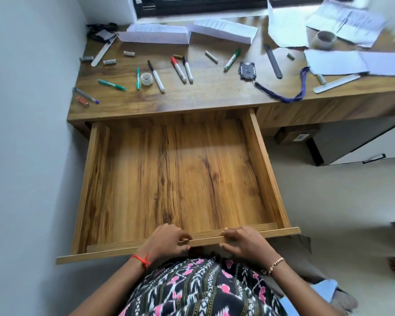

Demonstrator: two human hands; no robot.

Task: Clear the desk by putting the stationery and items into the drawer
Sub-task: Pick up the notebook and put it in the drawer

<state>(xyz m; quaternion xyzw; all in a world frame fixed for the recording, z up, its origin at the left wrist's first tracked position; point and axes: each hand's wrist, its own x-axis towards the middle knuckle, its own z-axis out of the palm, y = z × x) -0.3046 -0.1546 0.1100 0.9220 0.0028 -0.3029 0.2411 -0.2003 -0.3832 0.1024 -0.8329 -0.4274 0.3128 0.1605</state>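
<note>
The wooden drawer stands pulled far out from under the desk, and nothing lies inside it. My left hand and my right hand both grip the drawer's front edge, side by side. On the desk lie several markers, among them a black-capped marker, a red-capped marker and a green marker. Green pens, a small tape roll, several batteries, a badge holder with a blue lanyard, and rulers lie there too.
Folded papers and loose sheets cover the back and right of the desk, with a large tape roll among them. A grey wall runs close along the left. A white cabinet and a dark box stand under the desk at right.
</note>
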